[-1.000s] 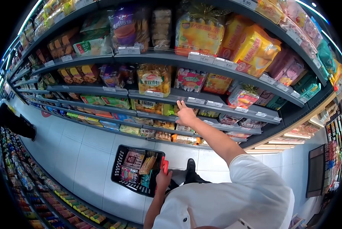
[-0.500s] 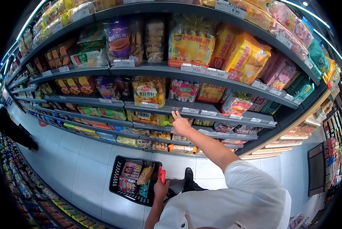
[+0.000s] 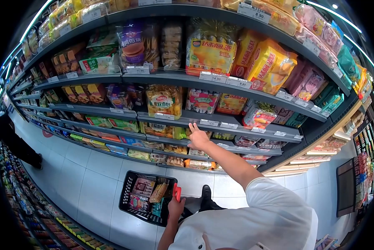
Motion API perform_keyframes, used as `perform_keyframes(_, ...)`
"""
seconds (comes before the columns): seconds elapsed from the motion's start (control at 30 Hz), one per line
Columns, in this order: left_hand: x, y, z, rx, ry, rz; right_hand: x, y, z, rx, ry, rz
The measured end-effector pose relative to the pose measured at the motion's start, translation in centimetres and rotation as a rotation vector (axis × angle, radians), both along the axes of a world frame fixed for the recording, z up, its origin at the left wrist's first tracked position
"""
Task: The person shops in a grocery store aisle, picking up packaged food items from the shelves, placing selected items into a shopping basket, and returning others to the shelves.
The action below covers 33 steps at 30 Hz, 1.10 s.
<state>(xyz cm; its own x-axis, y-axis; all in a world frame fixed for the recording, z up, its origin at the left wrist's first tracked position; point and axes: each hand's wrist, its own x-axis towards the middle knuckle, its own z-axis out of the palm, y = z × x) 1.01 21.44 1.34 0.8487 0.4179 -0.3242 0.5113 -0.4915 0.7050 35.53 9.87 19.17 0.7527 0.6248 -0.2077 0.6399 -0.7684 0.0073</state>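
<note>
My left hand [image 3: 176, 207] is closed around the red handle [image 3: 177, 192] of a black basket [image 3: 127, 196]. Inside the basket lie several packs, among them a pink one [image 3: 143, 186], a brown-yellow bread pack [image 3: 158, 193] and a teal one [image 3: 157, 208]. My right hand [image 3: 199, 138] reaches to the front edge of a grey shelf [image 3: 182, 120], two fingers stretched apart, with nothing visible in it. Up and left of its fingertips stands a yellow bread bag [image 3: 164, 102]; above and to the right is a pink and green pack [image 3: 202, 101].
Higher up, the shelf holds a large yellow pie pack [image 3: 210, 52] and a purple pack [image 3: 132, 43]. A person in dark clothes [image 3: 18, 139] stands at the far left. Another stocked rack [image 3: 41, 204] runs along the lower left. A dark panel [image 3: 346, 187] stands at the right.
The view has shifted slightly, so the shelves look a little nearer and the basket sits lower. My right hand remains at the shelf edge, and my left hand still grips the handle.
</note>
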Motion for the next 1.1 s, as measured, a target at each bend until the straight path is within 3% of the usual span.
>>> perform_keyframes(1.1, -0.1, 0.0, 0.3, -0.003, -0.016, -0.010, 0.1, -0.1, -0.7, 0.044, -0.025, 0.001)
